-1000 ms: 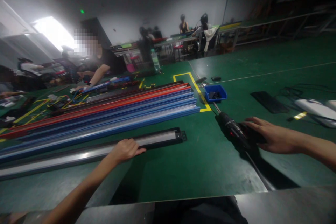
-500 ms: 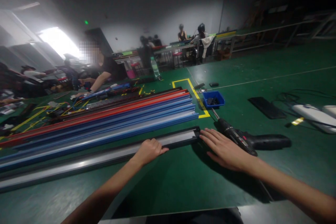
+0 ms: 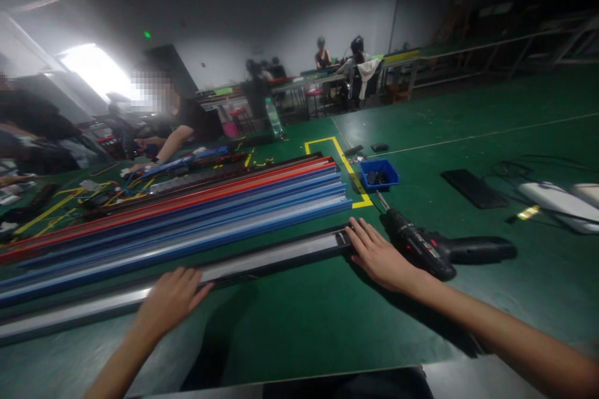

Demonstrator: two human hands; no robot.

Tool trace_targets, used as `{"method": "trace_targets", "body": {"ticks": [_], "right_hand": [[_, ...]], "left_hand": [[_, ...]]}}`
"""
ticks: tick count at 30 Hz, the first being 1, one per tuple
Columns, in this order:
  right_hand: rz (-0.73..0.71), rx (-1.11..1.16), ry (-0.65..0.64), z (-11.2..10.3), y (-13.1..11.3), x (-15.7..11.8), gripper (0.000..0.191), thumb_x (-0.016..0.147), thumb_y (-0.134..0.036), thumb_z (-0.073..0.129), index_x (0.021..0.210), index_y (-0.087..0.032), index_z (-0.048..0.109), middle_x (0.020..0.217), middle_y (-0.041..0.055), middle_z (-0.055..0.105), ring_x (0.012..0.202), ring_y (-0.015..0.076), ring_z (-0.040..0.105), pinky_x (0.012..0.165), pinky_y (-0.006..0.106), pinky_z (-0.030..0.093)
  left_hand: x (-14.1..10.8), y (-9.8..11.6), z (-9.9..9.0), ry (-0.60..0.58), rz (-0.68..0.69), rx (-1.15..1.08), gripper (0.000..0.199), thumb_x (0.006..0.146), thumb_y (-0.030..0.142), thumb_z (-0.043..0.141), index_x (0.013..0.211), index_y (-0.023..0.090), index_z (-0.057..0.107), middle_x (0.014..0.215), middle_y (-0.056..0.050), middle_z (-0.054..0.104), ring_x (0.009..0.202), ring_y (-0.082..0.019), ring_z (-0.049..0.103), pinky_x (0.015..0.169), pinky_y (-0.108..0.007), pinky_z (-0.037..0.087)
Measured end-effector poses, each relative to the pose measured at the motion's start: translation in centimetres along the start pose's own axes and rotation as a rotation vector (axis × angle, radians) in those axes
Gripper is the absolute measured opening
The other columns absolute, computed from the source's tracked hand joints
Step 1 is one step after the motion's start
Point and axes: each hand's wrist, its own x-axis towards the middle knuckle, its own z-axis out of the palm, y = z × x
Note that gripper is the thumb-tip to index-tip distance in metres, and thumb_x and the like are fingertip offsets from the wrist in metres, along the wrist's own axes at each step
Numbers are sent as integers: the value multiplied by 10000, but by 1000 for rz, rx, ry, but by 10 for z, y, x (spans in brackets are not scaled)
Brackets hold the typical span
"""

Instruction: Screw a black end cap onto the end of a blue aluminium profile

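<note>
The long black rail point(image 3: 262, 259) under your hands runs off the left edge of the view, so its far end is cut off. Your left hand point(image 3: 171, 299) lies flat on it with fingers spread; your right hand point(image 3: 377, 255) rests open against its right end, and whether the fingertips press the end cap is hard to tell in the blur. Just right of your right hand lies a cordless drill point(image 3: 435, 249), touching or nearly so. Beyond the rail, past your left hand, is a stack of red and blue profiles point(image 3: 187, 212). A small blue bin point(image 3: 380, 173) sits beyond the drill. Toward you, the green bench point(image 3: 304, 318) is open up to its near edge.
</note>
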Motion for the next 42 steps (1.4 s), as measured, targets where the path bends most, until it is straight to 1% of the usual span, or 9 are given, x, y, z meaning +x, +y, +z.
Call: {"method": "trace_targets", "body": {"ticks": [3,6,11,19,25,29,34,38,42], "right_hand": [[0,14,35,5,0,0,700,1032,-261,545,1657,-23,339,1709,263,259,1597,439,238,1258,574,377],[-8,8,52,8,0,1,738,1047,-258,514,1689,-16,242,1704,268,257,1596,445,234,1252,592,380],[-33,-15,24,1,6,-2,697,1078,-236,456,1682,21,222,1677,296,305,1579,433,291,1256,576,383],[-60,-12,40,-8,24,-24,766,1066,-312,502,1699,-16,186,1700,284,270,1582,428,287,1240,591,405],[-44,51,-36,-5,44,-29,760,1065,-516,514,1687,-127,315,1729,208,256,1586,418,273,1242,596,397],[-27,105,-73,-10,63,3,796,1069,-619,439,1697,-151,295,1739,191,231,1603,412,202,1263,616,336],[50,135,-156,-11,84,95,886,1058,-671,361,1699,-72,239,1750,204,131,1621,394,128,1293,620,228],[116,82,-148,3,85,143,935,1040,-671,348,1680,1,239,1733,245,141,1619,416,118,1299,630,172],[69,72,-151,19,78,145,932,1021,-679,374,1686,-38,249,1736,202,192,1624,392,146,1307,607,176]], "left_hand": [[-65,-39,27,-139,-6,-78,596,1053,200,191,1060,222,787,974,-143,769,865,-301,683,725,-415,474],[-89,-48,37,-256,-184,-91,512,1060,346,299,1058,157,774,1025,-190,773,932,-325,704,802,-447,529],[-76,-34,29,-326,-249,-84,444,1056,366,347,981,163,734,909,-148,758,853,-310,704,760,-422,527],[-66,-7,10,-119,-205,-43,442,1076,406,396,878,189,727,788,-98,721,751,-274,681,697,-385,493],[-65,-30,10,-98,-187,-189,524,1077,497,351,994,203,776,948,-101,796,866,-254,733,786,-384,553],[-48,-75,23,-147,-381,-262,653,1027,623,322,1234,163,738,1290,-183,747,1196,-332,696,1020,-486,546],[-4,-114,52,-231,-464,-315,712,1002,623,317,1468,168,606,1610,-191,513,1452,-354,532,1181,-561,427],[22,-110,78,-258,-516,-355,736,994,609,312,1528,159,546,1622,-219,487,1486,-377,493,1156,-617,428],[26,-95,89,-221,-511,-425,745,997,611,298,1509,127,540,1632,-215,475,1484,-321,507,1186,-505,437]]}}
